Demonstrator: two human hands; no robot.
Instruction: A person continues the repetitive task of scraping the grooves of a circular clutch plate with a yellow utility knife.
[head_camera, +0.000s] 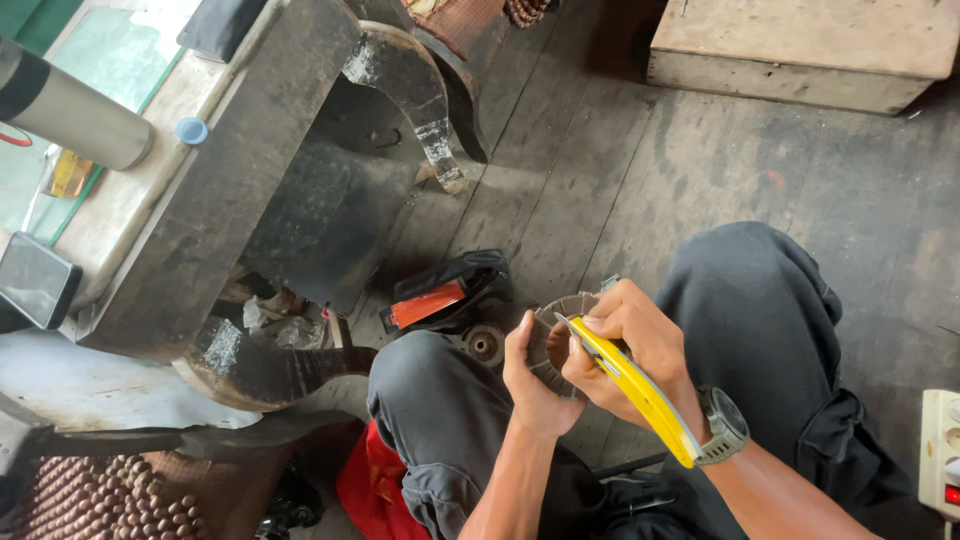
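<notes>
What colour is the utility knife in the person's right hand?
Yellow, with a grey stripe; the utility knife shows best in the head view.

Round brownish-grey abrasive disc with ribbed, flap-like rim (560, 312): held upright on edge between knees, above dark wooden floor; lower and left part hidden behind left hand (532, 385), which cups it from below, thumb on left rim. Yellow utility knife with slim plastic body (632, 385): gripped in right hand (630, 345), lying diagonally, tail down-right over wrist, front end up-left touching disc's face near centre. Blade tip too small to tell.
</notes>
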